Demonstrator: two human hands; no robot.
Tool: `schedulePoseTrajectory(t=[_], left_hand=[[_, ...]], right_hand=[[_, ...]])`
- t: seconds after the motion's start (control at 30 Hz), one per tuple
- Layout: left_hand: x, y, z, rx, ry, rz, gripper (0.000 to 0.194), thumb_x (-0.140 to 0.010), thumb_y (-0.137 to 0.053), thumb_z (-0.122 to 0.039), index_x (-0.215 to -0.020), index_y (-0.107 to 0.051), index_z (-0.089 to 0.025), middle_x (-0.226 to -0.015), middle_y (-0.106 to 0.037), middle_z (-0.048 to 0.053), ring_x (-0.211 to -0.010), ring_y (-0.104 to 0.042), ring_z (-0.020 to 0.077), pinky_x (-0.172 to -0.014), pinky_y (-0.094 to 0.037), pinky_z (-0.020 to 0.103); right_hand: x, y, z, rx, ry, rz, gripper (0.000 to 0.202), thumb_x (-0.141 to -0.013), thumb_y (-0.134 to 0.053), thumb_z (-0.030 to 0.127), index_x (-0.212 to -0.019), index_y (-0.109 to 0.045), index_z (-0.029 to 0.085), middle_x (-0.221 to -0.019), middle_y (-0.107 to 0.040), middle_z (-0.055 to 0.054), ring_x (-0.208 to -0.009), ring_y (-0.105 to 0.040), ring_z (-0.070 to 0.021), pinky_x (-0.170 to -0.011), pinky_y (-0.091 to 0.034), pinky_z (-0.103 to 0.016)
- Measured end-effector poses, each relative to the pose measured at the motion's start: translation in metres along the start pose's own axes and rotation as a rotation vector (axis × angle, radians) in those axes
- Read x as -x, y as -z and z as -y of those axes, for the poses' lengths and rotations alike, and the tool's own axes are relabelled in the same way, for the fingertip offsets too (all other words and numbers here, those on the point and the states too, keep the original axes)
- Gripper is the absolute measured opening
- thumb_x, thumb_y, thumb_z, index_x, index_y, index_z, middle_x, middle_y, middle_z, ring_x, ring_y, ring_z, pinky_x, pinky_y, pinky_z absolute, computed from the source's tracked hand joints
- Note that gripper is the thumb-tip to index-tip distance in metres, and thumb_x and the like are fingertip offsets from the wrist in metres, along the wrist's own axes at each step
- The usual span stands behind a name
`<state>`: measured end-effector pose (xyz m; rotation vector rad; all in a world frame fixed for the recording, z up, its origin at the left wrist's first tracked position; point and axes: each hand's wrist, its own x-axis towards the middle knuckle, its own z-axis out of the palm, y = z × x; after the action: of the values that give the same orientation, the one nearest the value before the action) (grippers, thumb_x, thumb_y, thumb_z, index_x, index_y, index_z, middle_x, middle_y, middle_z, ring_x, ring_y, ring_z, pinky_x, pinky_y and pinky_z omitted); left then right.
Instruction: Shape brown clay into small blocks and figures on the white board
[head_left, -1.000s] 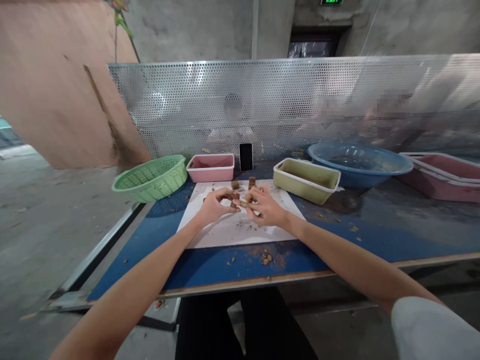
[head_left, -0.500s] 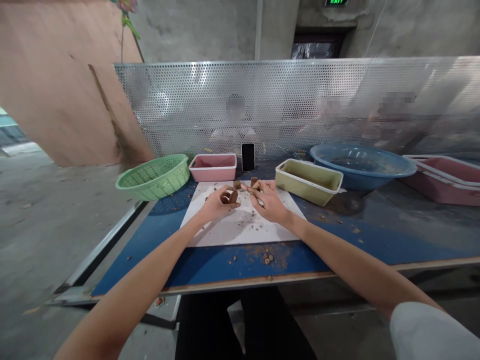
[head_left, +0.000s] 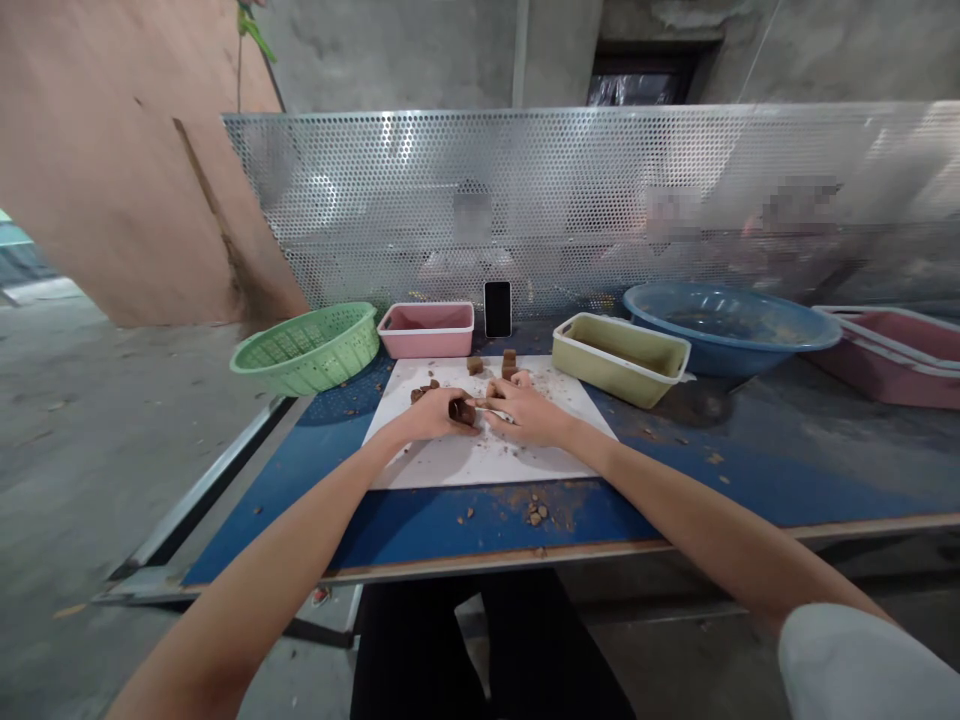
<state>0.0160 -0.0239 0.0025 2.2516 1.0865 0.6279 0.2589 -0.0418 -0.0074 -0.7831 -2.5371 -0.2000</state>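
Note:
Over the white board [head_left: 442, 470], my left hand [head_left: 431, 415] is wrapped round a dark brown, clay-like piece [head_left: 462, 411] with a hollow facing right. My right hand [head_left: 529, 412] comes in from the right, its bent fingers drawn together and reaching to the edge of that piece. Whatever its fingertips may pinch is too small to make out. Just behind my left hand lie brown crumbly lumps [head_left: 425, 390]. Farther back stand a small brown block [head_left: 475, 365] and a taller brown block [head_left: 509, 362]. Crumbs are scattered on the board.
Along the back stand a green basket [head_left: 307, 350], a pink bin [head_left: 427, 343], a phone [head_left: 497, 309], an olive bin [head_left: 622, 360], a blue basin [head_left: 731, 340] and another pink bin [head_left: 892, 370]. Small brown bits [head_left: 536, 512] lie near the front edge. A perforated metal screen [head_left: 555, 200] rises behind.
Both hands have come closer together and slightly nearer to me. My right fingers now meet the brown piece in my left hand. The lumps and blocks behind are more exposed.

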Motion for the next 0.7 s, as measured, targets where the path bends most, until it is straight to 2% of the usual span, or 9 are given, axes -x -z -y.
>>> schedulePoseTrajectory(t=[0.07,0.2,0.5,0.7], left_hand=[[0.000,0.000,-0.004,-0.019,-0.022,0.018,0.043,-0.064,-0.089,-0.046,-0.093,-0.076,-0.018,-0.084,-0.076,0.004,-0.076,-0.067,0.0233,-0.069,-0.048,0.030],[0.001,-0.001,-0.008,-0.001,-0.036,0.026,0.038,-0.071,-0.083,-0.047,-0.093,-0.077,-0.017,-0.085,-0.077,0.004,-0.077,-0.067,0.0224,-0.071,-0.048,0.030],[0.000,0.001,-0.004,0.026,0.019,0.011,0.031,-0.065,-0.089,-0.042,-0.082,-0.077,-0.019,-0.078,-0.074,0.002,-0.074,-0.066,0.0212,-0.067,-0.047,0.028],[0.002,0.002,-0.004,0.075,-0.007,0.022,0.026,-0.066,-0.087,-0.033,-0.085,-0.079,-0.018,-0.082,-0.077,0.003,-0.076,-0.067,0.0203,-0.071,-0.048,0.029]], right_hand=[[0.000,-0.004,-0.001,0.008,0.009,0.003,0.038,-0.110,-0.044,0.036,-0.124,-0.075,0.019,-0.112,-0.062,-0.013,-0.093,-0.048,-0.0240,-0.090,-0.034,-0.043],[0.000,-0.007,-0.002,0.012,0.032,0.015,0.038,-0.110,-0.044,0.035,-0.110,-0.079,0.019,-0.108,-0.062,-0.011,-0.092,-0.047,-0.0230,-0.088,-0.033,-0.042],[0.004,-0.011,-0.001,-0.002,-0.017,-0.034,0.033,-0.109,-0.048,0.031,-0.102,-0.078,0.018,-0.108,-0.063,-0.012,-0.092,-0.048,-0.0230,-0.090,-0.034,-0.042],[0.004,-0.015,0.000,-0.080,-0.014,-0.009,0.034,-0.108,-0.048,0.029,-0.093,-0.077,0.020,-0.106,-0.064,-0.010,-0.092,-0.049,-0.0222,-0.090,-0.034,-0.043]])
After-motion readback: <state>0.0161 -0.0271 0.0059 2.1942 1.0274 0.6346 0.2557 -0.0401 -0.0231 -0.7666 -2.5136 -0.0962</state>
